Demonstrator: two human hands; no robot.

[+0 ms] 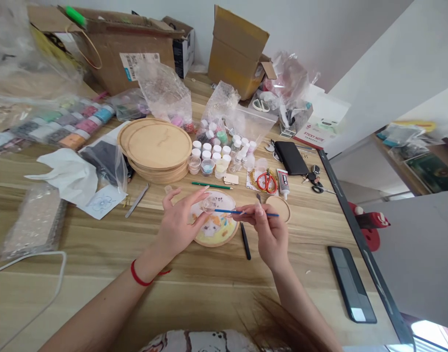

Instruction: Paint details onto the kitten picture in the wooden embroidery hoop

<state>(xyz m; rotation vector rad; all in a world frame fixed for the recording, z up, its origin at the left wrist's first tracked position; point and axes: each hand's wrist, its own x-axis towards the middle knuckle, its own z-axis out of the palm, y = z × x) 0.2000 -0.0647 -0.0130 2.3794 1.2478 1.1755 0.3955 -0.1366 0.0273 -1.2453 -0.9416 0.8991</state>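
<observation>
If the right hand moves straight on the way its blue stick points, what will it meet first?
Probably the clear cup pinched in the left hand; the blue stick in the right hand points at it. Depth is hard to judge here.

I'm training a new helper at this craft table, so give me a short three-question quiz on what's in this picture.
1. True or false: the right hand holds a thin blue brush in its fingers.
2. Short answer: what lies just to the right of the red-handled scissors?
3. Fill in: the left hand holds a small clear cup above a painted round wooden ___.
Key: 1 true; 2 the glue tube; 3 disc.
</observation>
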